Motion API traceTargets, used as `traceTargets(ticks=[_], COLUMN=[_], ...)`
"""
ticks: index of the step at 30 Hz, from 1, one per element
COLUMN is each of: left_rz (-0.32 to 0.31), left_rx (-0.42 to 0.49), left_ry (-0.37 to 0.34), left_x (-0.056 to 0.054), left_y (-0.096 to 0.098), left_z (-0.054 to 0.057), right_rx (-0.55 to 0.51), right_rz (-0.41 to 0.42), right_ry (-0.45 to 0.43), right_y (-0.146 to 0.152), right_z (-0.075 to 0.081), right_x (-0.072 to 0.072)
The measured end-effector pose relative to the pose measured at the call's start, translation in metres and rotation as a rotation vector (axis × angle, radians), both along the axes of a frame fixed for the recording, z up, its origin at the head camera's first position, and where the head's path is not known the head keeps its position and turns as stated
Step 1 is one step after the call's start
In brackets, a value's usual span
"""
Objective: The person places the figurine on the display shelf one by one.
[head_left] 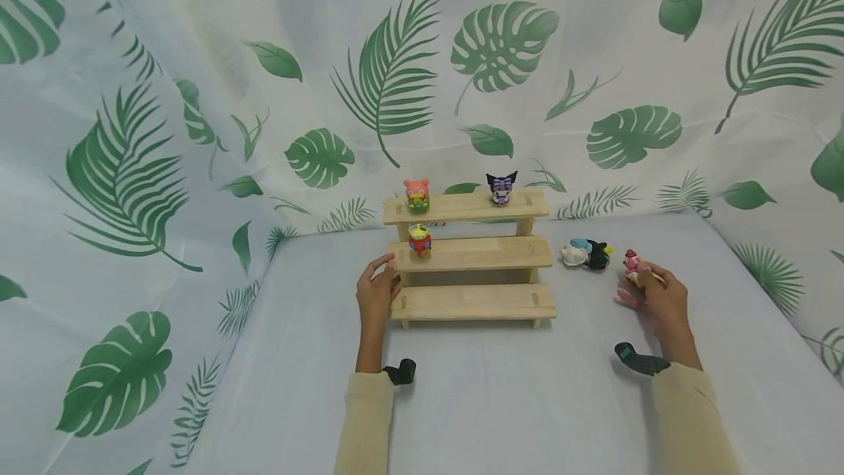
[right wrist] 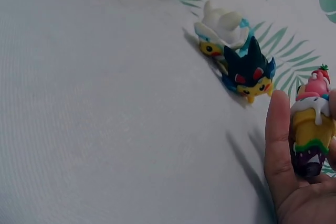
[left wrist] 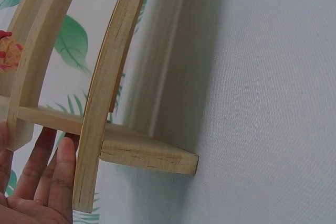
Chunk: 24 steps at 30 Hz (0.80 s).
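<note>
At the left end of a three-tier wooden display shelf (head_left: pixel 471 255), my left hand (head_left: pixel 377 292) grips the middle board, its fingers beside the side rail (left wrist: pixel 52 119). My right hand (head_left: pixel 662 306), off to the shelf's right, holds an ice-cream-cone figurine (right wrist: pixel 311 129) with a pink top and a purple tip. A red figurine with a yellow top (head_left: pixel 420 240) stands on the middle board near my left hand. The top board carries a pink figurine (head_left: pixel 417 195) at left and a black-and-purple one (head_left: pixel 502 189) at right.
Between the shelf and my right hand, a white-and-blue figurine (right wrist: pixel 223 27) and a black-eared yellow-faced figurine (right wrist: pixel 249 72) lie together on the white table cover (head_left: pixel 488 416). A leaf-print curtain (head_left: pixel 389 42) stands behind and to the sides.
</note>
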<state>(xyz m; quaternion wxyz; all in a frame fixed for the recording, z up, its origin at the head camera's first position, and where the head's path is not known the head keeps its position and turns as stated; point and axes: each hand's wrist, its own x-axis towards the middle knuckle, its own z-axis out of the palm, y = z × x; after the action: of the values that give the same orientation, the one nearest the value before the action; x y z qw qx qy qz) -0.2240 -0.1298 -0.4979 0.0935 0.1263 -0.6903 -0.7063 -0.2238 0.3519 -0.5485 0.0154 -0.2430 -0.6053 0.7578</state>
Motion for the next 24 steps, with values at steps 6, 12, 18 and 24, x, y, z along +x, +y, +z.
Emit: traceTargets(ticks=[6, 12, 18, 24], left_rz=[-0.011, -0.012, -0.015, -0.010], left_rx=[0.001, -0.005, -0.006, 0.010], left_ry=[0.001, -0.004, -0.002, -0.010], left_x=[0.012, 0.014, 0.012, -0.002], left_y=[0.003, 0.004, 0.003, -0.002], left_z=[0.022, 0.022, 0.019, -0.004], right_rx=[-0.277, -0.452, -0.333, -0.224], right_rz=[-0.002, 0.011, 0.022, 0.050], right_ry=[0.034, 0.064, 0.018, 0.057], right_y=[0.001, 0.002, -0.005, -0.013], right_z=[0.010, 0.014, 0.021, 0.028], right_x=[0.006, 0.009, 0.008, 0.008])
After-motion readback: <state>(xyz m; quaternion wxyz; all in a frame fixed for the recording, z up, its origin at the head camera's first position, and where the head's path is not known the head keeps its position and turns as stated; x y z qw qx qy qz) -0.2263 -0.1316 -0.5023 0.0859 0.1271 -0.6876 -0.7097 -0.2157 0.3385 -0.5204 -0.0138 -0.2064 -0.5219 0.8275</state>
